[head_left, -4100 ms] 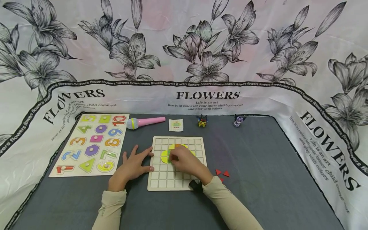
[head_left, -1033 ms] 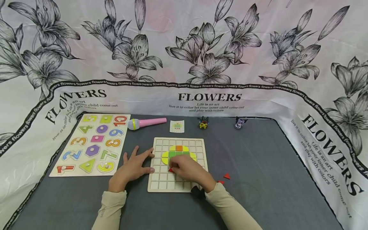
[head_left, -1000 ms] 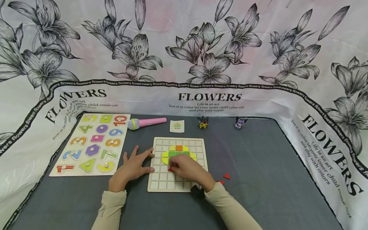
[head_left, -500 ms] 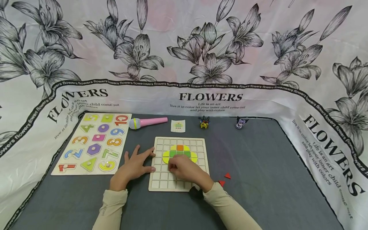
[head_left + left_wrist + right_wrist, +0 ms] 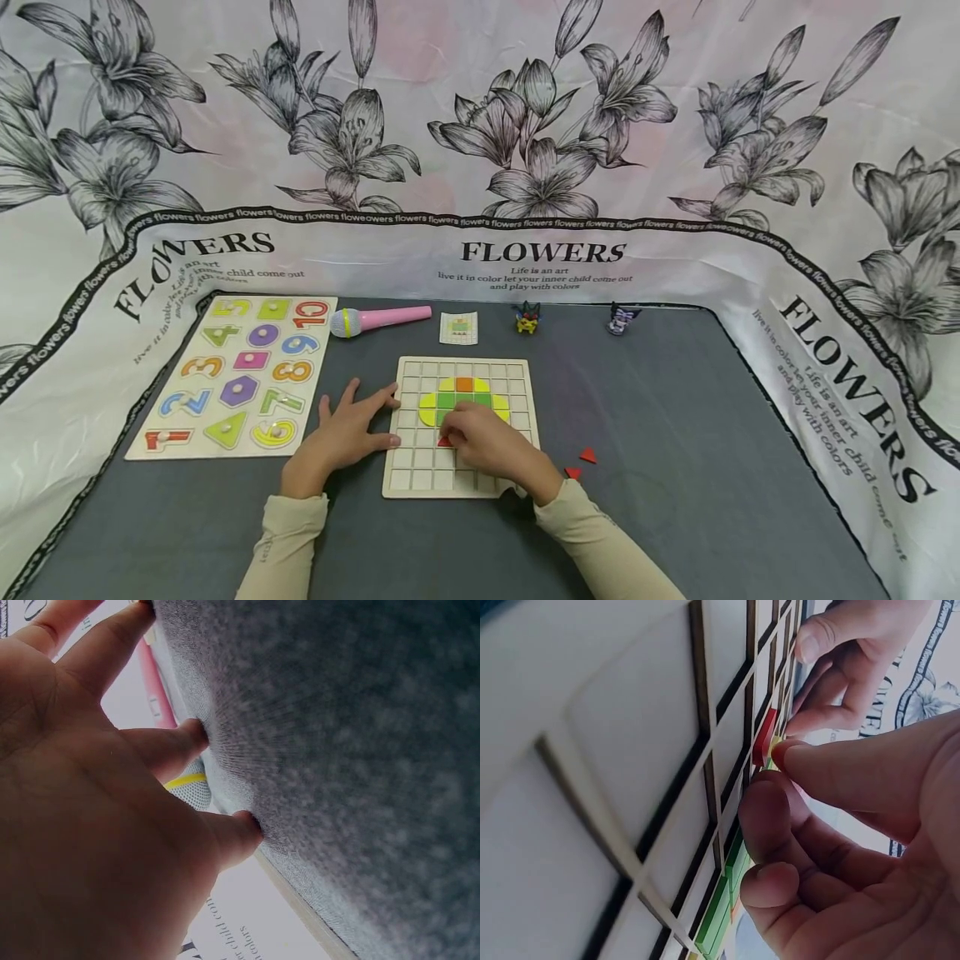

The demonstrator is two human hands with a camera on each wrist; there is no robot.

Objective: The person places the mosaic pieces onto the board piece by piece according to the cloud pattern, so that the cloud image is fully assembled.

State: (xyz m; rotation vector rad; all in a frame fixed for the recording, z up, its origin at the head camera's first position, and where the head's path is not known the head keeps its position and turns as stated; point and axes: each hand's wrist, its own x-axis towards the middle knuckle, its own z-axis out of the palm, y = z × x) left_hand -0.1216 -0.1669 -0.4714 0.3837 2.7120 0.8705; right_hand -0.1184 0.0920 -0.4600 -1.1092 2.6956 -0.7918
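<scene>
Fingertips of my right hand point(image 5: 491, 446) are pinching the red triangle point(image 5: 445, 441) into a cell of the wooden grid board point(image 5: 408, 479), just below the green tiles point(image 5: 456, 400). I'm keeping it flat while seating it. My left hand point(image 5: 347, 435) is lying spread, steadying the board's edge. My knuckles are hiding most of the triangle.

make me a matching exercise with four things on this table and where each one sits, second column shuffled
Things:
1. toy microphone
2. number puzzle board
3. loose red triangles
4. left hand

Places:
A. on the grey cloth right of the grid board
B. far left of the table
C. flat against the grid board's left edge
D. behind the grid board, beside the number puzzle's top corner

Pairs: 1-D, 2-B, 3-A, 4-C
</scene>
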